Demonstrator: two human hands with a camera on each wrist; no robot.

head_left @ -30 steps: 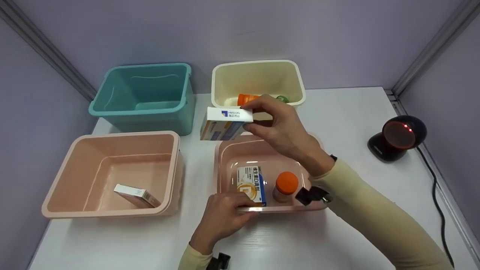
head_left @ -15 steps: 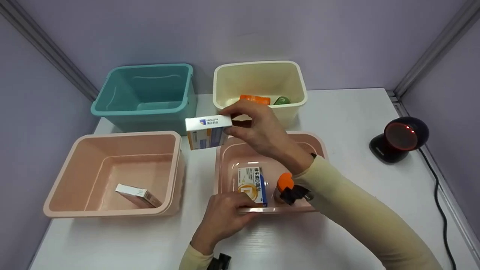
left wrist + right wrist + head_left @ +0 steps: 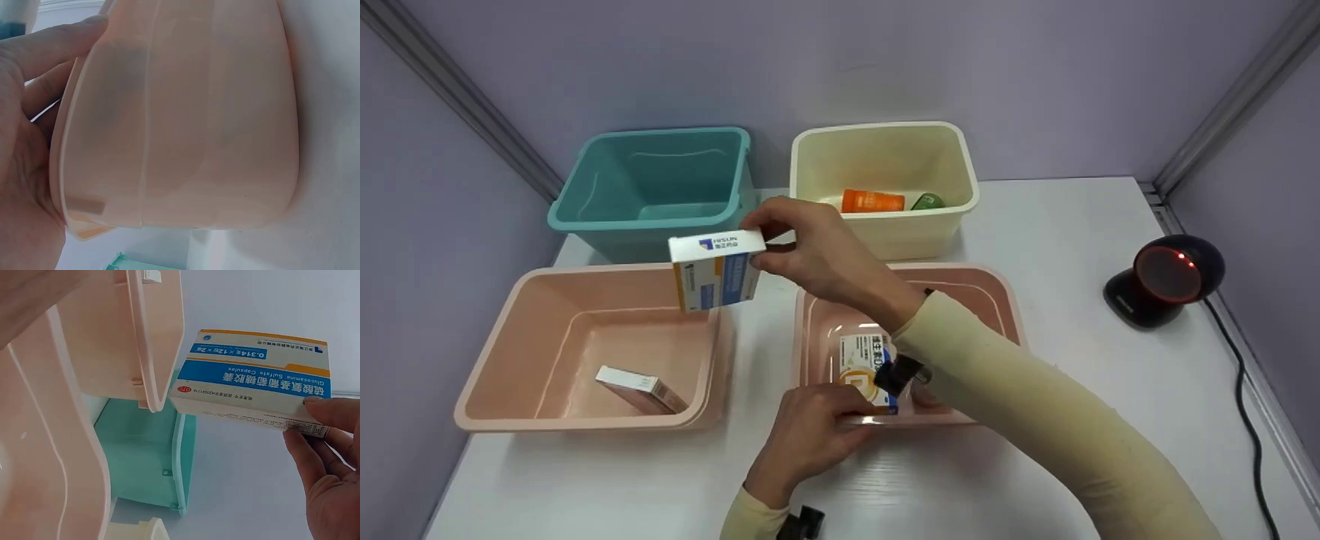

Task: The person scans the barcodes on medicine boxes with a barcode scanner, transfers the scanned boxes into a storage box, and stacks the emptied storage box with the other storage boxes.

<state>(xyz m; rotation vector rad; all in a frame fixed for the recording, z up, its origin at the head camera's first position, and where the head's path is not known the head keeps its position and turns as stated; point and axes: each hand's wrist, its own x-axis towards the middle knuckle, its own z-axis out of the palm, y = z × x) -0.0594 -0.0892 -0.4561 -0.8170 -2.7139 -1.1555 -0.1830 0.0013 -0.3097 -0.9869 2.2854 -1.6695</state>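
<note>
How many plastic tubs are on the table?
4: a teal tub back left, a cream tub back right, a pink tub front left, and a second pink tub front right, its near rim held by the left hand.

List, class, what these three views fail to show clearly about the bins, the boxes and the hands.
1. Orange-capped bottle: head view, hidden behind the right sleeve.
2. Box in the right pink bin: head view, half covered by left hand and wrist camera strap; print too small.
3. Left fingertips: left wrist view, behind the bin wall.
4. Small box in the left pink bin: label unreadable.
5. Right hand: right wrist view, cut off by the edge; holds the capsule box.
</note>
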